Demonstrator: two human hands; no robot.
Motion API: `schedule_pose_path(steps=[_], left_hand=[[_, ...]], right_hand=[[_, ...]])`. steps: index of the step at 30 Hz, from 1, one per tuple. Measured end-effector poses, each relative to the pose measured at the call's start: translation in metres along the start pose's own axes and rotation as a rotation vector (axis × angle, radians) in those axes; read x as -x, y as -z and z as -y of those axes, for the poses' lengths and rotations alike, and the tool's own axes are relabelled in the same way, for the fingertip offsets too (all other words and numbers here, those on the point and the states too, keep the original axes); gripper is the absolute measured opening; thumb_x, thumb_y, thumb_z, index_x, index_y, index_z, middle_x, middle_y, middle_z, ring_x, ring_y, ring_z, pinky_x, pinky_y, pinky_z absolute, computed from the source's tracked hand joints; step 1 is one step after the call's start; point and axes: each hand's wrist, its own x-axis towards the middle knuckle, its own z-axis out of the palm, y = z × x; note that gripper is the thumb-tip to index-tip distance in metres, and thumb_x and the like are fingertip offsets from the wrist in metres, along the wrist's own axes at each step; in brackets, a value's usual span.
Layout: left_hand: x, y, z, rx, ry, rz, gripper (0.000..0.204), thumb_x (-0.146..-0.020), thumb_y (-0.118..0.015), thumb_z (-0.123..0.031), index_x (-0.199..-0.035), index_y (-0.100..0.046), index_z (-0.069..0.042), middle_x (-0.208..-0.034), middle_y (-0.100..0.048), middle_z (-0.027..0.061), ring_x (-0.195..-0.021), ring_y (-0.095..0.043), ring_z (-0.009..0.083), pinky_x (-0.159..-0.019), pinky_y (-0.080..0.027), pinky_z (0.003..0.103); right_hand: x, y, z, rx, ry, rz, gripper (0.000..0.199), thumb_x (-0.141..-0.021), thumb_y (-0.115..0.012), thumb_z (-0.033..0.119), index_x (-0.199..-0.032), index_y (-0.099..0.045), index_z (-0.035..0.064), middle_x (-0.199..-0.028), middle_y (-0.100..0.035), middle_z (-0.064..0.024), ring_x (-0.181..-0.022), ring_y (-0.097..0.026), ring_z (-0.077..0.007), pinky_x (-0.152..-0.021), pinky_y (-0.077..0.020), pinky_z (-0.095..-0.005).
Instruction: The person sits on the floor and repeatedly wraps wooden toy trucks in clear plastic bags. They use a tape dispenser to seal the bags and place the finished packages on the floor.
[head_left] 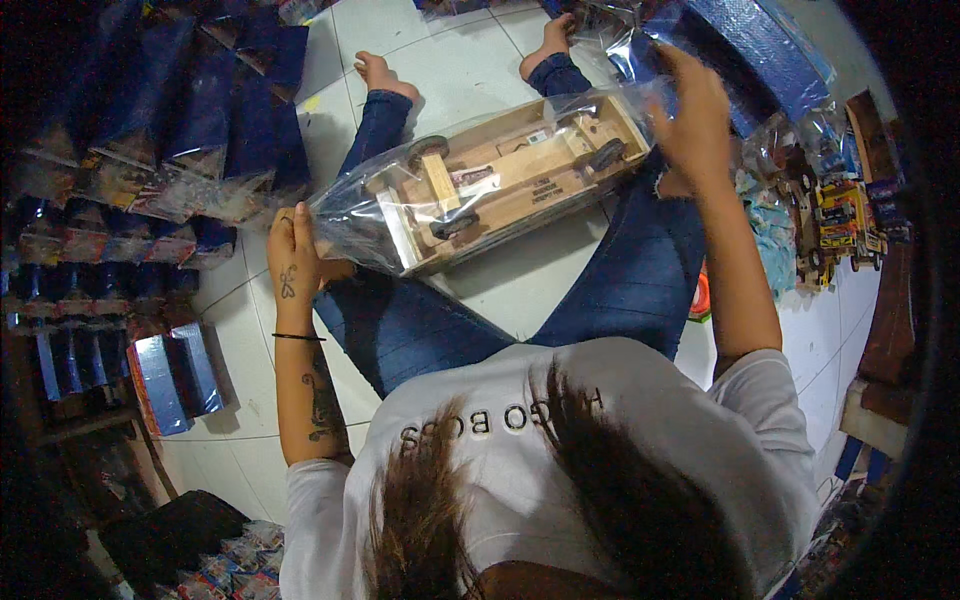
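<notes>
A wooden toy truck lies upside down inside a clear plastic bag, across the space between my bent legs. Its dark wheels and pale wood underside face up. My left hand is closed on the gathered left end of the bag, beyond the truck's end. At the truck's right end, my right hand grips the bag with bent fingers, slightly blurred. Part of its grip is hidden behind the film.
Several blue packaged boxes stand in rows at the left. More blue packages lie at the far right. A yellow toy truck and other bagged toys stand right of my arm. White floor tiles show between my feet.
</notes>
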Motion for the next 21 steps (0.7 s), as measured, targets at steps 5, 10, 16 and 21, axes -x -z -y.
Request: schedule_pose_path(steps=[5, 10, 16, 21], left_hand=[[0.005, 0.012, -0.018, -0.102, -0.094, -0.007, 0.029, -0.094, -0.052, -0.023, -0.087, -0.06, 0.004, -0.091, -0.058, 0.015, -0.081, -0.056, 0.0299, -0.075, -0.044, 0.036], [0.02, -0.038, -0.11, -0.315, -0.561, -0.134, 0.052, -0.075, -0.071, -0.03, -0.116, -0.058, -0.002, -0.123, -0.052, 0.0214, -0.114, -0.048, 0.0388, -0.099, -0.038, 0.045], [0.001, -0.122, -0.137, -0.327, -0.707, 0.438, 0.032, -0.083, -0.062, -0.027, -0.101, -0.063, -0.001, -0.105, -0.059, 0.0222, -0.096, -0.059, 0.0375, -0.087, -0.045, 0.046], [-0.011, -0.127, -0.123, -0.171, -0.629, 0.483, 0.022, -0.088, -0.055, -0.019, -0.093, -0.063, 0.001, -0.088, -0.061, 0.0256, -0.079, -0.06, 0.0415, -0.074, -0.048, 0.046]], right_hand=[[-0.008, -0.032, 0.079, -0.234, 0.719, 0.417, 0.037, -0.072, -0.067, 0.017, -0.107, -0.057, 0.0066, -0.103, -0.06, -0.0149, -0.1, -0.057, -0.0343, -0.085, -0.0452, -0.0433], [-0.003, -0.058, 0.052, -0.432, 0.774, 0.7, 0.015, -0.077, -0.058, 0.013, -0.088, -0.056, 0.0032, -0.09, -0.059, -0.0133, -0.093, -0.058, -0.0339, -0.08, -0.0468, -0.042], [0.005, -0.048, 0.057, -0.402, 0.794, 0.601, 0.02, -0.083, -0.057, 0.022, -0.094, -0.059, 0.0052, -0.096, -0.062, -0.0115, -0.093, -0.059, -0.0319, -0.083, -0.0449, -0.0418], [0.01, -0.065, 0.069, -0.499, 0.486, 0.793, 0.028, -0.088, -0.055, 0.032, -0.092, -0.062, 0.0054, -0.085, -0.063, -0.0168, -0.084, -0.06, -0.0371, -0.077, -0.0456, -0.0468]])
